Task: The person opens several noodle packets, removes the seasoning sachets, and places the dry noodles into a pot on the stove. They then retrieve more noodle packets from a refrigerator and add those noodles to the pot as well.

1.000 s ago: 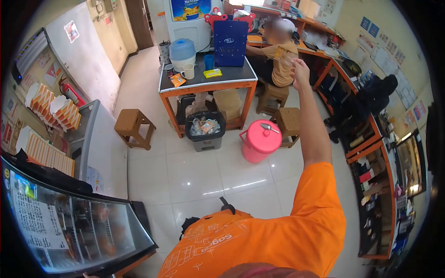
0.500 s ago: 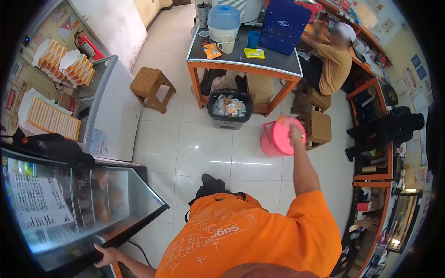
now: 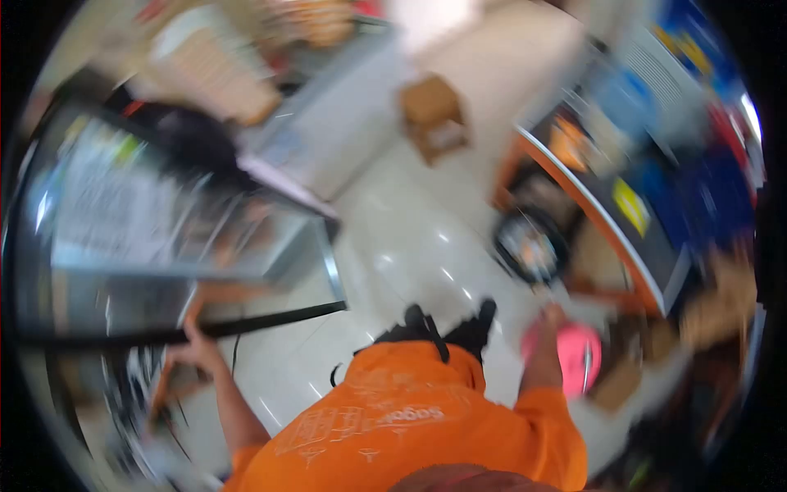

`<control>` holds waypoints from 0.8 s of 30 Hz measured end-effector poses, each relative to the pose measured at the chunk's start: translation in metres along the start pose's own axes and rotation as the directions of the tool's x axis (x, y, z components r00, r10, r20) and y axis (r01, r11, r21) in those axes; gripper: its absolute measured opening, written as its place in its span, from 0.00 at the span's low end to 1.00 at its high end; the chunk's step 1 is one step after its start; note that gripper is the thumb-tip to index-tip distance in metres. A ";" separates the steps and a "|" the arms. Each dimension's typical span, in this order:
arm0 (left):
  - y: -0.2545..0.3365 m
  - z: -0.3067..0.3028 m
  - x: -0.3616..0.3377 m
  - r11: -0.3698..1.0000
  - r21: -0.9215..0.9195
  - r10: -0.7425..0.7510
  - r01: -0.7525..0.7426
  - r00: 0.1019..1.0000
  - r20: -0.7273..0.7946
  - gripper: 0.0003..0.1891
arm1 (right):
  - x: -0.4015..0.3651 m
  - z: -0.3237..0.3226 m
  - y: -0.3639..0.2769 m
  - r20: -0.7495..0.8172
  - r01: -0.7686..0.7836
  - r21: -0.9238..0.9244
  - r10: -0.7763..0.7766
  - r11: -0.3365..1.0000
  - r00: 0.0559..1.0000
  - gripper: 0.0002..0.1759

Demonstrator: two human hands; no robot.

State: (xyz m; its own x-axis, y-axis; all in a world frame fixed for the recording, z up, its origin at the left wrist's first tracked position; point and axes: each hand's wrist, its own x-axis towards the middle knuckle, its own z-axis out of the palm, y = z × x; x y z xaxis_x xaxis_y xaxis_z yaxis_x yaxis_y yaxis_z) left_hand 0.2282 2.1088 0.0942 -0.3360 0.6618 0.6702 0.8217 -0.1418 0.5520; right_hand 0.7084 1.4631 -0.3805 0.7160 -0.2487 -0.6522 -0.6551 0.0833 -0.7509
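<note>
A glass-fronted display case [image 3: 164,221] fills the left side, with a paper sheet of writing [image 3: 115,197] showing on it. My left hand [image 3: 195,348] is closed around the black edge [image 3: 270,320] of its glass front, fingers over the bar. On the right, my right hand [image 3: 553,315] is held low above a pink lidded bucket [image 3: 582,357], my forearm covering part of it. Motion smears these fingers, so whether they hold anything or touch the bucket cannot be made out.
A bin with litter [image 3: 531,246] stands beside the dark-topped table [image 3: 586,184] with orange legs. A brown stool [image 3: 433,115] is farther back, near a white chest freezer [image 3: 344,115]. Another stool [image 3: 619,381] adjoins the bucket. A blurred person's arm [image 3: 721,307] shows far right.
My view has swung left, shifting the table, bin and bucket rightward in the picture. My right arm is drawn closer to my body. The left hand stays at the case's black edge.
</note>
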 end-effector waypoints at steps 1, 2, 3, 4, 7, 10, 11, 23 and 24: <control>-0.012 0.004 -0.004 0.991 0.135 0.009 -0.008 1.000 -0.005 0.57 | 0.036 0.016 -0.009 0.060 -0.054 -0.005 0.054 0.999 0.997 0.10; 0.014 -0.006 -0.021 0.997 0.036 0.062 -0.063 0.998 0.011 0.51 | 0.072 0.030 -0.019 0.119 -0.106 -0.016 0.107 0.994 0.987 0.15; 0.042 -0.015 -0.039 0.991 -0.067 0.116 -0.114 0.993 0.027 0.46 | 0.110 0.029 -0.022 0.203 -0.097 0.028 0.089 0.995 0.975 0.22; 0.071 -0.023 -0.057 0.973 -0.170 0.169 -0.159 0.985 0.043 0.41 | 0.179 0.033 -0.020 0.192 -0.215 -0.096 0.230 0.972 0.954 0.23; 0.093 -0.023 -0.086 0.940 -0.314 0.190 -0.136 0.971 0.146 0.44 | 0.212 0.062 -0.052 0.032 -0.099 -0.538 0.138 0.837 0.990 0.17; 0.101 -0.008 -0.101 0.930 -0.368 0.087 -0.010 0.978 0.192 0.52 | 0.177 0.116 -0.091 0.397 0.339 -0.821 0.034 0.459 0.917 0.13; 0.112 -0.007 -0.110 0.966 -0.256 0.058 -0.025 0.991 0.124 0.54 | 0.160 0.134 -0.108 0.797 0.756 -0.548 0.052 -0.356 0.602 0.12; 0.047 -0.066 -0.147 0.861 -0.410 0.508 -0.302 0.574 0.643 0.26 | -0.173 0.390 -0.097 0.861 0.685 -0.505 0.360 0.525 0.358 0.19; 0.012 -0.072 -0.158 0.910 -0.375 0.400 -0.179 0.617 0.678 0.24 | -0.211 0.394 -0.098 0.873 0.680 -0.485 0.357 0.550 0.333 0.21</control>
State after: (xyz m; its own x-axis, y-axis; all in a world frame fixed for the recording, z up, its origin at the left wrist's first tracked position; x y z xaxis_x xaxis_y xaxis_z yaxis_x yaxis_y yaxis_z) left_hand 0.2586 1.9495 0.0303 0.4337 0.8504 0.2980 0.6350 -0.5231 0.5684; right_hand 0.7162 1.8875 -0.2099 0.2155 0.7889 -0.5754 0.0099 -0.5910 -0.8066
